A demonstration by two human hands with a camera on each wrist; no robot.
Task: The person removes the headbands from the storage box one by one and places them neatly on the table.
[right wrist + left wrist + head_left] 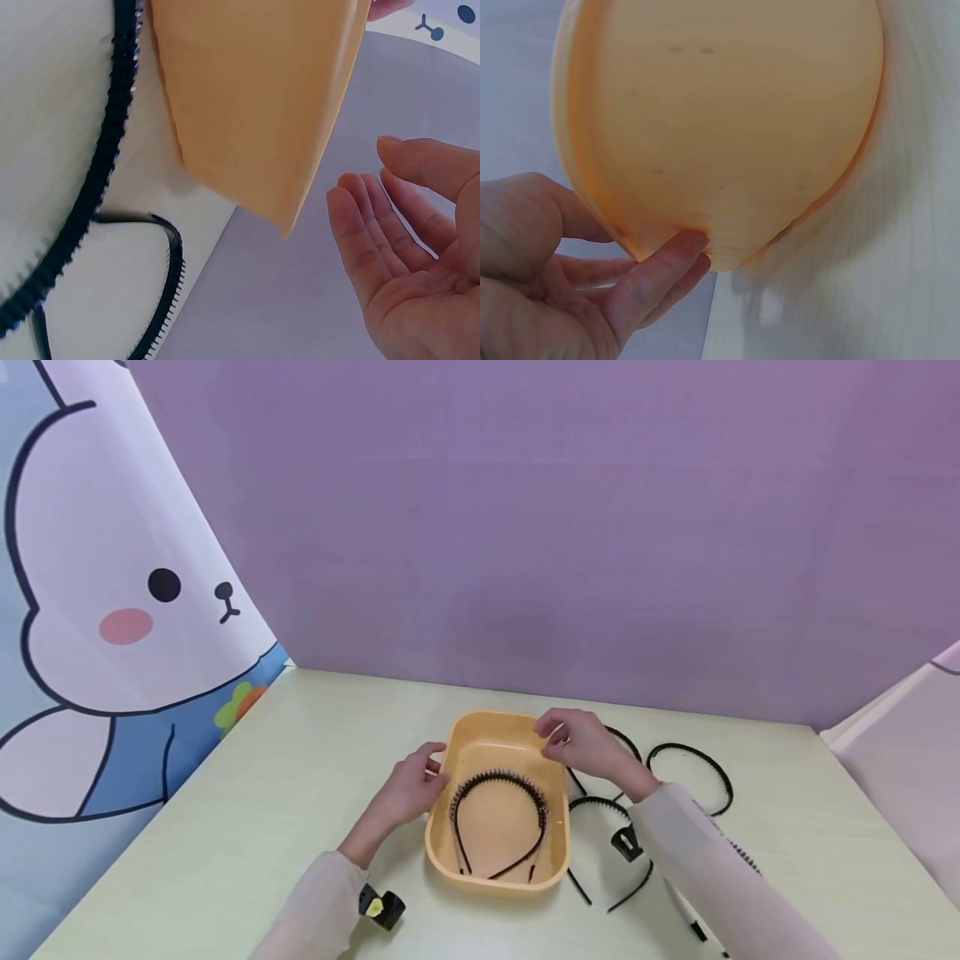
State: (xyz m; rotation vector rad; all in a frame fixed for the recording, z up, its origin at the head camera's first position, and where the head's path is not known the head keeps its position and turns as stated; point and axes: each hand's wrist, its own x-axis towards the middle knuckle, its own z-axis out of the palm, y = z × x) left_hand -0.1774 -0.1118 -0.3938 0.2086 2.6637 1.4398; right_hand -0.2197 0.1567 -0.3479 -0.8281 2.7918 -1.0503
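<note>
A yellow plastic basin point(498, 889) stands on the table with black toothed headbands point(542, 810) lying inside it. My left hand point(405, 789) grips the basin's left rim, its fingertips on the outer wall and its thumb reaching past the rim, partly hidden in the left wrist view. Over the basin's far right corner hovers my right hand point(585, 745), fingers loosely bent and nothing between them. In the right wrist view, that hand point(412, 255) is apart from the basin wall point(247, 97).
More headbands lie right of the basin, one point(727, 777) farther out and one point(600, 802) beside its wall; the right sleeve covers others. A purple cloth point(525, 527) rises behind the table. A cartoon-printed cloth point(90, 552) hangs at the left.
</note>
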